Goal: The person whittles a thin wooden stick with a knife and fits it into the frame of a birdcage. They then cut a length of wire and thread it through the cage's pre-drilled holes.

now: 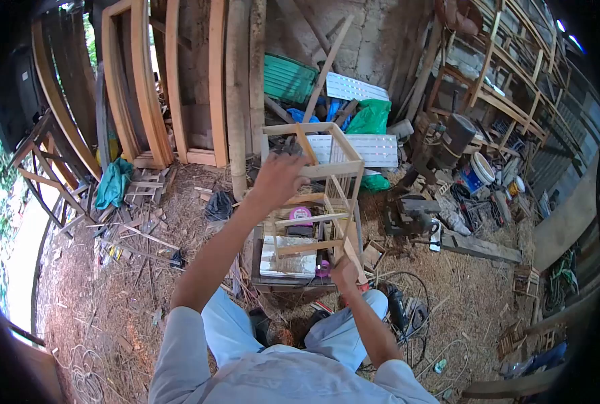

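Observation:
A light wooden box-shaped frame (344, 168) of thin strips stands tilted on a low worktable (266, 279) between my knees. My left hand (283, 176) is at its upper left, fingers curled over the upper rails. Lower down, my right hand (345, 274) is closed at the frame's near right corner, by a slanting strip (355, 261); its fingertips are partly hidden. Through the frame show a white, stained flat piece (286, 264) and a round pink item (301, 215). A smaller purple-pink item (323, 268) lies near my right hand.
Large wooden frames (135, 87) lean against the wall at left. Behind the table are a green crate (290, 77), a green bag (369, 117) and perforated white panels (357, 87). Right of it lie a timber beam (482, 248), a bucket (480, 170) and dark cables (424, 303). Shavings cover the floor.

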Tool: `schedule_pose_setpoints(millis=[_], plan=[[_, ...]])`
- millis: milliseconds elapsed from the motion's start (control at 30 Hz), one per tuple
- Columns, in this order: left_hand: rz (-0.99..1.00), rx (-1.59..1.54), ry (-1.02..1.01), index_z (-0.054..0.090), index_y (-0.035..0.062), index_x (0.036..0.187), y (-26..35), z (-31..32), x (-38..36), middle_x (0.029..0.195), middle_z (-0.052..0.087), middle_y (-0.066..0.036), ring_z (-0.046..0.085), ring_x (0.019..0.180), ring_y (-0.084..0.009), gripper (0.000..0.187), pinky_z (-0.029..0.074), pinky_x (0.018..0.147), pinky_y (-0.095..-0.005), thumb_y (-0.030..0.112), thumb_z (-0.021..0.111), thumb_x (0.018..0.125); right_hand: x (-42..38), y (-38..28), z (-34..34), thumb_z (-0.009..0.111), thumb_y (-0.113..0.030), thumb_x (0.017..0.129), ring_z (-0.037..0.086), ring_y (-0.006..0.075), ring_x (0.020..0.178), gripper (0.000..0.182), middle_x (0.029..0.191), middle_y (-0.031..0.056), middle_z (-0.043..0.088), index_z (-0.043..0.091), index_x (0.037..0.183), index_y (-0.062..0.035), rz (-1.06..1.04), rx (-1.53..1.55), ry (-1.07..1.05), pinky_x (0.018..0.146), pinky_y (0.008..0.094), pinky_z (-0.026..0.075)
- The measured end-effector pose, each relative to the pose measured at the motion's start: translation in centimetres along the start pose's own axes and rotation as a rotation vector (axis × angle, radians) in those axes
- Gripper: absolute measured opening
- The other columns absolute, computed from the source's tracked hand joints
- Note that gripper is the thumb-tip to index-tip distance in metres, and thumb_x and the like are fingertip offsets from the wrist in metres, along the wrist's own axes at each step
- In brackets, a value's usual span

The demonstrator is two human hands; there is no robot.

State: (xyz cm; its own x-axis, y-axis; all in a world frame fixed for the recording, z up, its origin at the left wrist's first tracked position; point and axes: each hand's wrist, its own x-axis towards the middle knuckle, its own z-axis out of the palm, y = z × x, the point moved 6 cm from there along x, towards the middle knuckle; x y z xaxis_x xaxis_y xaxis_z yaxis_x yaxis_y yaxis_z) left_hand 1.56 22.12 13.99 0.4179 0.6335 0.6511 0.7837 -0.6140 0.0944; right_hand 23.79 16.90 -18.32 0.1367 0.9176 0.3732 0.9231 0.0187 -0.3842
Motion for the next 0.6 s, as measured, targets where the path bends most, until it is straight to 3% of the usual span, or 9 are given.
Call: schedule_pose_setpoints(millis=[33, 167, 233, 333, 467, 600], plan=[[-0.019, -0.019, -0.038, 0.056, 0.0096, 0.113, 0.0, 0.2, -0.3, 0.093, 0.063, -0.008, 0.058, 0.093, -0.0261, 0.040, 0.038, 0.089, -0.0418, 0.023, 0.068, 0.077, -0.6, -0.5, 1.2, 0.063, -0.021, 0.077, 0.062, 0.0380, 0.069, 0.022, 0.076, 0.0219, 0.062, 0.060, 0.087, -0.0010, 0.026, -0.057, -0.166, 0.063, 0.0473, 0.048], [0.025, 0.036, 0.116, 0.055, 0.0116, 0.116, 0.8, -0.7, -1.4, 0.106, 0.055, -0.007, 0.050, 0.103, -0.0258, 0.044, 0.037, 0.092, -0.0425, 0.020, 0.069, 0.075, 0.7, -3.6, 1.8, 0.062, -0.026, 0.079, 0.064, 0.0374, 0.073, 0.025, 0.076, 0.0215, 0.065, 0.063, 0.086, -0.0020, 0.063, 0.065, -0.155, 0.063, 0.0473, 0.050], [0.003, 0.040, 0.100, 0.055, 0.0117, 0.118, 0.9, -1.3, -2.0, 0.116, 0.052, -0.008, 0.047, 0.110, -0.0284, 0.045, 0.036, 0.095, -0.0437, 0.019, 0.068, 0.075, 1.2, -4.3, 1.7, 0.061, -0.025, 0.081, 0.065, 0.0361, 0.076, 0.023, 0.077, 0.0209, 0.066, 0.064, 0.081, -0.0024, 0.178, 0.133, -0.115, 0.063, 0.0477, 0.051], [0.026, 0.236, 0.242, 0.059, 0.0109, 0.113, 2.0, -2.5, -4.4, 0.126, 0.048, -0.014, 0.043, 0.119, -0.0320, 0.035, 0.034, 0.098, -0.0464, 0.012, 0.062, 0.078, 1.9, -4.3, 3.3, 0.061, -0.029, 0.080, 0.065, 0.0368, 0.075, 0.026, 0.079, 0.0207, 0.066, 0.066, 0.077, -0.0035, 0.199, 0.153, -0.139, 0.065, 0.0478, 0.051], [-0.124, 0.160, 0.280, 0.058, 0.0099, 0.113, 3.6, -0.3, -12.7, 0.120, 0.049, -0.014, 0.049, 0.107, -0.0294, 0.039, 0.036, 0.095, -0.0483, 0.010, 0.061, 0.074, 2.6, -3.9, 4.0, 0.066, -0.035, 0.075, 0.066, 0.0379, 0.077, 0.033, 0.078, 0.0217, 0.066, 0.067, 0.078, -0.0016, 0.282, 0.140, -0.142, 0.069, 0.0471, 0.052], [-0.431, -0.143, 0.207, 0.054, 0.0083, 0.117, 3.3, 4.0, -20.4, 0.116, 0.049, -0.016, 0.054, 0.096, -0.0348, 0.039, 0.045, 0.081, -0.0462, 0.008, 0.062, 0.079, 1.8, -5.3, -0.3, 0.063, -0.040, 0.075, 0.065, 0.0393, 0.080, 0.042, 0.083, 0.0233, 0.066, 0.068, 0.087, -0.0004, 0.309, 0.182, -0.220, 0.072, 0.0474, 0.051]])
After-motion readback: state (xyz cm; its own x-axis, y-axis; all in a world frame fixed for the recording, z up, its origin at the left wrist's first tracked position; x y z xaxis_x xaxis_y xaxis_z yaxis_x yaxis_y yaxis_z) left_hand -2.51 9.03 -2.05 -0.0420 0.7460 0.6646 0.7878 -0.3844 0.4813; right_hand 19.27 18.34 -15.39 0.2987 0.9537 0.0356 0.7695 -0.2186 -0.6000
